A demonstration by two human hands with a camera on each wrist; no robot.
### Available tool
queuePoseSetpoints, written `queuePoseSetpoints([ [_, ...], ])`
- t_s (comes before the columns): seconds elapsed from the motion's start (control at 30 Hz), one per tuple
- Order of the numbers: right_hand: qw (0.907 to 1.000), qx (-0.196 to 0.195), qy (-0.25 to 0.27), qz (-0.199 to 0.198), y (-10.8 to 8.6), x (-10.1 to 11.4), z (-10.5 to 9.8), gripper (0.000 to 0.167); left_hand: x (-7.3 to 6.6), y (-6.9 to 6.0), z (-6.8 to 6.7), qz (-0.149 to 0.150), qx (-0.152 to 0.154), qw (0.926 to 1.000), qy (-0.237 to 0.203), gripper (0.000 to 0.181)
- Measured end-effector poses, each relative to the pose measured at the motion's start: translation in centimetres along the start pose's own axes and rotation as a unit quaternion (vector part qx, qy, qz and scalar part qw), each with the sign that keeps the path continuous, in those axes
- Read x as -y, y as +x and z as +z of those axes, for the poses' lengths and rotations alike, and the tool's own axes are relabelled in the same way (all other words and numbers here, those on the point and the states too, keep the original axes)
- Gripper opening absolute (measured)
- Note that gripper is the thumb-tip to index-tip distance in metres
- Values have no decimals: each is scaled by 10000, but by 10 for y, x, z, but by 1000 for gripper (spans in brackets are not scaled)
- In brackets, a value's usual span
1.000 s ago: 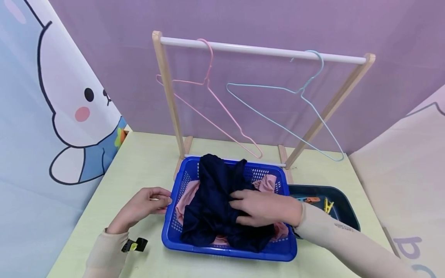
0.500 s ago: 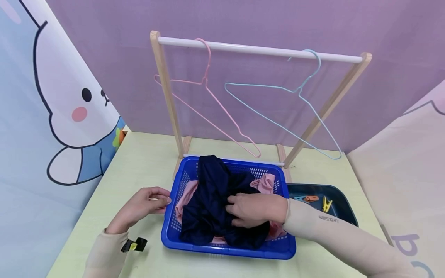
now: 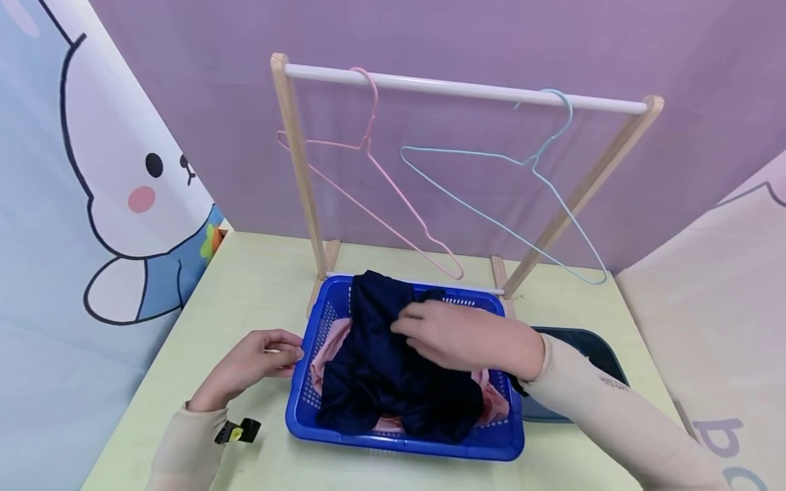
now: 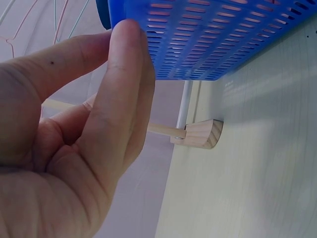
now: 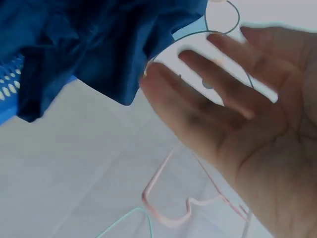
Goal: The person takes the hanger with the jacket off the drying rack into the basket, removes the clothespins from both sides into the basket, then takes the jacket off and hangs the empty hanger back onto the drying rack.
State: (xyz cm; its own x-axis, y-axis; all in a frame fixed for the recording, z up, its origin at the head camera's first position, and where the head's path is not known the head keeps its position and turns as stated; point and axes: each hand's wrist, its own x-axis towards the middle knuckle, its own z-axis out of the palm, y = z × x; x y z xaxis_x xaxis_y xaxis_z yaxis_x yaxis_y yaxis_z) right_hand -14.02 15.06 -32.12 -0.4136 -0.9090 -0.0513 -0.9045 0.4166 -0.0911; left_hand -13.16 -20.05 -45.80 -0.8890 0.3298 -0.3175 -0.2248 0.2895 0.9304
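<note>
A blue plastic basket [image 3: 405, 447] holds a dark navy garment [image 3: 381, 368] lying over pink cloth [image 3: 331, 348]. At the basket's left rim my left hand [image 3: 254, 361] pinches the edge between thumb and fingers; the left wrist view shows those fingers [image 4: 119, 94] at the rim, beside the perforated wall. Above the navy garment hovers my right hand [image 3: 454, 334], its fingers spread and relaxed. In the right wrist view that hand [image 5: 237, 104] holds nothing, and its fingertips are near the garment's edge. Part of the basket's right side is hidden behind the hand and forearm.
Behind the basket stands a wooden rack with a white rod [image 3: 454, 87]. A pink hanger [image 3: 368, 146] and a light blue hanger [image 3: 534, 164] hang from it. A dark tray [image 3: 589, 341] sits at the right, partly covered by my right forearm.
My right hand first shifts slightly left over the navy garment, then rises off it and moves up and back. The left hand stays at the basket rim.
</note>
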Motion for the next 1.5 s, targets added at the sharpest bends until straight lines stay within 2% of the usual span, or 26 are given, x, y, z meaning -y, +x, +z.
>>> queuePoseSetpoints([
  [0.1, 9985, -520, -140, 52, 22, -8, -1, 31, 0, -1, -1, 2, 3, 10000, -4, 30],
  [0.2, 9977, -521, 11, 425, 48, -22, 6, 37, 1, 0, -1, 15, 42, 10000, -4, 31],
  [0.27, 9962, -316, 156, 798, 65, -33, 13, 42, 1, 0, -1, 42, 101, 9999, -5, 32],
  [0.37, 9893, 293, 316, 1391, 87, -51, 23, 52, 1, 2, -1, 44, 127, 9999, -1, 33],
  [0.47, 9809, 825, 588, 1662, 105, -66, 30, 59, 1, 1, -2, 66, 134, 9999, 6, 33],
  [0.53, 9767, 1159, 720, 1659, 115, -73, 34, 60, 1, 1, -3, 30, 100, 9999, -15, 32],
  [0.63, 9763, 1424, 765, 1441, 126, -79, 38, 56, 1, 0, -3, -15, 83, 9999, -60, 32],
  [0.7, 9809, 1363, 586, 1258, 130, -80, 40, 48, 2, 0, -2, -25, 96, 9999, -81, 32],
  [0.77, 9856, 1118, 450, 1191, 130, -81, 41, 39, 2, 0, -1, -20, 115, 9999, -90, 32],
  [0.9, 9912, 597, 339, 1131, 125, -80, 38, 31, 2, -1, -2, 12, 124, 9999, -51, 32],
  [1.0, 9949, 348, 357, 881, 114, -72, 31, 28, 1, 0, -2, 15, 96, 9999, -51, 32],
  [1.13, 9987, -72, 166, 475, 85, -49, 18, 22, 1, 1, -1, 62, 162, 9998, -67, 34],
  [1.23, 9982, -430, -267, 334, 55, -28, 11, 19, 1, 2, 0, 14, 156, 9999, -62, 32],
  [1.33, 9925, -746, -939, 237, 26, -9, 8, 24, 2, 2, -1, -7, 131, 9999, -14, 32],
  [1.4, 9863, -900, -1371, 186, 10, 1, 7, 34, 2, 2, -1, -11, 106, 9999, -8, 31],
  [1.5, 9841, -977, -1478, 141, -11, 12, 10, 49, 3, 2, -2, -19, 102, 9999, -30, 31],
])
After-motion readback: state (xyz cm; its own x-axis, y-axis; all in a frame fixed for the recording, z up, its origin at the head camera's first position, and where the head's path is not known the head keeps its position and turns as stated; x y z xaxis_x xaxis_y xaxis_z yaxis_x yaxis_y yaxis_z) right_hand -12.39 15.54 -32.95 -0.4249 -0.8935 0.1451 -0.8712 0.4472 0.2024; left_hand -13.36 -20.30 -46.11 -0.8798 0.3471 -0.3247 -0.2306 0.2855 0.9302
